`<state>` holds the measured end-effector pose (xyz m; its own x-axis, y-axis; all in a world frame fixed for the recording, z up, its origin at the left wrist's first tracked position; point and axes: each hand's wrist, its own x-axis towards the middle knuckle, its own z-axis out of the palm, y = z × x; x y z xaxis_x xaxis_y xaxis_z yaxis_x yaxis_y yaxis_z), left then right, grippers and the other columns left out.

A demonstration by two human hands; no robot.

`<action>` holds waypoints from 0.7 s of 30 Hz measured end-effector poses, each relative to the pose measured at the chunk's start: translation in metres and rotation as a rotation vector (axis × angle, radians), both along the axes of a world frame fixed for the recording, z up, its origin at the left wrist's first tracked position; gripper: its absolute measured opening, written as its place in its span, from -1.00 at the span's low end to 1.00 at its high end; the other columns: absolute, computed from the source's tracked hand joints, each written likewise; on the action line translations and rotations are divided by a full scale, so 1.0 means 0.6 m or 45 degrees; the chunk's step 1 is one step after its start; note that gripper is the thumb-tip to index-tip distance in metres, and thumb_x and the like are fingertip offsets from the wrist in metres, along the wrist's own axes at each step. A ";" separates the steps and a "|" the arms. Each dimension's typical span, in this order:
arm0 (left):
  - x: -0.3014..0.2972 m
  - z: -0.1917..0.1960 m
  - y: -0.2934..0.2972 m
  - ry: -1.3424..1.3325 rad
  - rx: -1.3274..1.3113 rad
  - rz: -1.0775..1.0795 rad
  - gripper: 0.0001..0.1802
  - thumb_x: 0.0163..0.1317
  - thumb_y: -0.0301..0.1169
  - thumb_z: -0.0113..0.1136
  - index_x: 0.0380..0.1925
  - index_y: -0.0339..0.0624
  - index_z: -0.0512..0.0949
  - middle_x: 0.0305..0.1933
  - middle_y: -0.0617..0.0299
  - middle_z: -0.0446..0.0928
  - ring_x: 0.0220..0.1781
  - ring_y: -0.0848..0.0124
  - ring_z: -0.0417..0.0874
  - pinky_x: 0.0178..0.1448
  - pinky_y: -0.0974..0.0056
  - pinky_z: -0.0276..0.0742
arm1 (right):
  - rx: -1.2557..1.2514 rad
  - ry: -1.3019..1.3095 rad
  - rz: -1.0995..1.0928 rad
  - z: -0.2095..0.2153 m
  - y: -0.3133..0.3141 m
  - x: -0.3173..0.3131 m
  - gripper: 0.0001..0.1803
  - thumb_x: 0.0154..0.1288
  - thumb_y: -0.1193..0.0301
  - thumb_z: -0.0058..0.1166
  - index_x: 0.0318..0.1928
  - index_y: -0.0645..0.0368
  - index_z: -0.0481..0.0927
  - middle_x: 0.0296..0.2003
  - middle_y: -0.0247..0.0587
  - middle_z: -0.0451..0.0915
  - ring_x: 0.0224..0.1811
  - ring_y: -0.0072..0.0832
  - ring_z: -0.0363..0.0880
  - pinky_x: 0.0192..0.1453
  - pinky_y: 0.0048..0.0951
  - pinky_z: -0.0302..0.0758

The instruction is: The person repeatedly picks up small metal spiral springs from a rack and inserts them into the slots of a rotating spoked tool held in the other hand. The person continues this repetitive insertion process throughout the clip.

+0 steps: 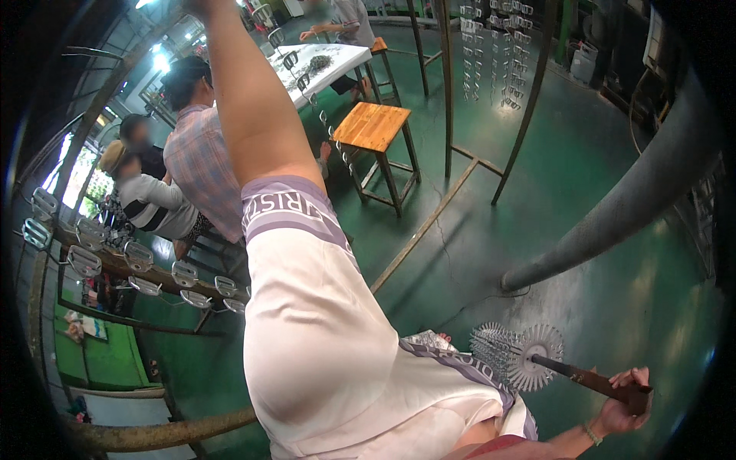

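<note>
While the right hand [625,399] sits low at the lower right of the view, its fingers are wrapped tight around the end of a dark rod [586,377], and that rod runs up and to the left from the grip to a round, spiked wheel head [529,356] made of bristling metal pins. The tool's long axis therefore points away from the right hand toward the person's own body, with the spiked head hanging over the green floor [598,230], just beside the hem of the white garment with purple bands [322,345]. The left arm goes the other way entirely: it rises straight up through the middle of the picture, bare above a purple-banded sleeve, and the left hand runs out of the frame at the top, so I cannot tell whether it is apart, together or holding anything. The right hand is thus plainly the one on the tool, and the left is well apart from it. A thick grey pipe [621,207] slants down from the upper right, ending on the floor above the spiked head. Farther off stand a wooden stool [373,126], a white tabletop [326,61] with small metal parts, a rack of hanging metal pieces [494,46], and seated people [192,153] at left near a row of metal clips [138,257].
</note>
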<state>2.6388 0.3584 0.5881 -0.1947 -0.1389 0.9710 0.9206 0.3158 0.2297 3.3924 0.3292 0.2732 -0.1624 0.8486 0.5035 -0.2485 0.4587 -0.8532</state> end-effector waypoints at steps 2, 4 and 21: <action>0.018 -0.002 -0.004 -0.057 -0.041 0.026 -0.69 -0.10 -0.20 0.33 -0.49 -0.25 0.66 -0.52 -0.02 0.61 -0.45 0.23 0.67 -0.30 0.24 0.51 | -0.002 0.003 0.031 0.000 0.001 0.000 -0.08 0.09 -0.33 -0.31 -0.12 0.40 0.49 -0.45 -0.19 0.26 -0.49 -0.44 0.32 -0.45 -0.40 0.36; 0.077 -0.021 -0.018 -0.007 -0.090 -0.033 -0.67 -0.08 -0.21 0.36 -0.47 -0.29 0.66 -0.51 0.00 0.62 -0.45 0.28 0.67 -0.30 0.27 0.50 | -0.013 0.003 0.034 -0.002 0.003 0.001 -0.07 0.07 -0.35 -0.31 -0.12 0.40 0.49 -0.45 -0.20 0.25 -0.48 -0.44 0.32 -0.44 -0.40 0.36; 0.365 -0.368 -0.003 -0.559 -0.551 -1.270 -0.78 0.05 -0.45 0.28 -0.31 -0.37 0.62 -0.39 0.20 0.63 -0.34 0.49 0.60 -0.20 0.45 0.47 | -0.007 0.077 0.130 -0.028 0.016 0.046 0.05 0.01 -0.41 -0.31 -0.08 0.49 0.48 -0.48 -0.18 0.24 -0.48 -0.39 0.29 -0.41 -0.32 0.34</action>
